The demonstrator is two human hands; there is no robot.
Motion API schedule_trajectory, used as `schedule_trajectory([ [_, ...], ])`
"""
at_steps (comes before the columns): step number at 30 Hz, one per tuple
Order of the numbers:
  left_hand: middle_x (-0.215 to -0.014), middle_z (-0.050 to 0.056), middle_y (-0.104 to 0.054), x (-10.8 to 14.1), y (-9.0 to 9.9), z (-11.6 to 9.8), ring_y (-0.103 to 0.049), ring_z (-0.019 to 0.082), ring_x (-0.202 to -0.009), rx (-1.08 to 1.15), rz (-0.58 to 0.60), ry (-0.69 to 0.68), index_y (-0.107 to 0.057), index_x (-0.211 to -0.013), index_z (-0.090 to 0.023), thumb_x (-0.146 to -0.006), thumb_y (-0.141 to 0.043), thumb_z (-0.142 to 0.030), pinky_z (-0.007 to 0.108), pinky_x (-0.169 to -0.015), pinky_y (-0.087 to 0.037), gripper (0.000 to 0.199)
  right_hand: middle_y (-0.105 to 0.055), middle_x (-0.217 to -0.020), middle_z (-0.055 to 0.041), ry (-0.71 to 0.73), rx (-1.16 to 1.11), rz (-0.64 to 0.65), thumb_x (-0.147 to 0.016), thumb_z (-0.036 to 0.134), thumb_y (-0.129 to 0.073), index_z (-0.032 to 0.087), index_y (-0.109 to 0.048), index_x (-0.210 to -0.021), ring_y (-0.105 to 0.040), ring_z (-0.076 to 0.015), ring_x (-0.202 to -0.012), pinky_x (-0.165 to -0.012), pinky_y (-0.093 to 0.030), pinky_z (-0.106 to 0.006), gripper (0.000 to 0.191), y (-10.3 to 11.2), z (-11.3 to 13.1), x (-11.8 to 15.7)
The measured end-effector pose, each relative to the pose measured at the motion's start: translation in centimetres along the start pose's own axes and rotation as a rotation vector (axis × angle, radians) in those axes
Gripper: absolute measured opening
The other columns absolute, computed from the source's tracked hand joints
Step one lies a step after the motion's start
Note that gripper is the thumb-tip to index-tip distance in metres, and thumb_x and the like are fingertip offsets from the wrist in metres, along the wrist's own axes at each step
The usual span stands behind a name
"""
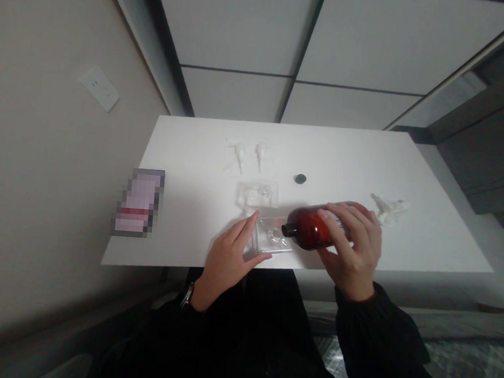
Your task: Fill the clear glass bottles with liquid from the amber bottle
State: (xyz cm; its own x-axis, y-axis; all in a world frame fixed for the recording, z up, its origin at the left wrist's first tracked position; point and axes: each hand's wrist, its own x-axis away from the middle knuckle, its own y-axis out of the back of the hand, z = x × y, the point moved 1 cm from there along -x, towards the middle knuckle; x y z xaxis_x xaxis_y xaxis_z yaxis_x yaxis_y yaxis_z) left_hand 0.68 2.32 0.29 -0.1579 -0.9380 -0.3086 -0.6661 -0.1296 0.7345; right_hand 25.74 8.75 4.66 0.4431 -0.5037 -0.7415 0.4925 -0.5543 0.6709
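Observation:
My right hand wraps around a reddish-brown bottle with a label partly under the fingers. The bottle is tilted on its side, its uncapped dark neck pointing left over a clear square plastic container with a round opening on top. Around the left side of that container curves my left hand, thumb along the near edge and fingers at the far corner, steadying it. Whether liquid is flowing cannot be made out. Just behind stands a second clear container, also with a round opening.
Two white pump heads, seemingly in clear wrap, lie toward the back of the white table. A dark round cap is right of them. Crumpled white material lies at right, a blurred-out flat object at left.

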Motion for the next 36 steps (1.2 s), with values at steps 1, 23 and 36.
schedule_trajectory([
  [1, -0.151, 0.018, -0.063, 0.01, -0.03, 0.03, -0.067, 0.033, -0.134, -0.002, 0.001, 0.002, -0.026, -0.169, -0.025, -0.098, -0.064, -0.065, 0.049, -0.108, -0.061, 0.090, -0.074, -0.130, -0.0126, -0.002, 0.004, -0.003, -0.094, 0.010, -0.070, 0.032, -0.049, -0.161, -0.069, -0.0314, -0.123, -0.113, -0.050, -0.055, 0.074, 0.01, 0.02, -0.03],
  [23, -0.154, 0.017, -0.061, 0.02, 0.08, -0.19, -0.065, 0.032, -0.138, 0.018, 0.032, 0.024, -0.027, -0.168, -0.025, -0.097, -0.069, -0.060, 0.050, -0.113, -0.058, 0.090, -0.074, -0.134, -0.0099, -0.023, -0.010, -0.017, -0.090, 0.005, -0.073, 0.037, -0.046, -0.163, -0.071, -0.0330, -0.122, -0.116, -0.047, -0.061, 0.084, 0.22, -0.12, 0.16],
  [36, -0.152, 0.016, -0.063, 0.00, 0.34, -0.83, -0.066, 0.032, -0.136, 0.043, 0.081, 0.078, -0.026, -0.167, -0.025, -0.096, -0.067, -0.067, 0.050, -0.112, -0.059, 0.093, -0.078, -0.132, -0.0125, 0.019, -0.024, -0.051, -0.086, 0.012, -0.082, 0.037, -0.051, -0.161, -0.077, -0.0439, -0.111, -0.109, -0.052, -0.070, 0.085, 0.00, -0.76, 0.53],
])
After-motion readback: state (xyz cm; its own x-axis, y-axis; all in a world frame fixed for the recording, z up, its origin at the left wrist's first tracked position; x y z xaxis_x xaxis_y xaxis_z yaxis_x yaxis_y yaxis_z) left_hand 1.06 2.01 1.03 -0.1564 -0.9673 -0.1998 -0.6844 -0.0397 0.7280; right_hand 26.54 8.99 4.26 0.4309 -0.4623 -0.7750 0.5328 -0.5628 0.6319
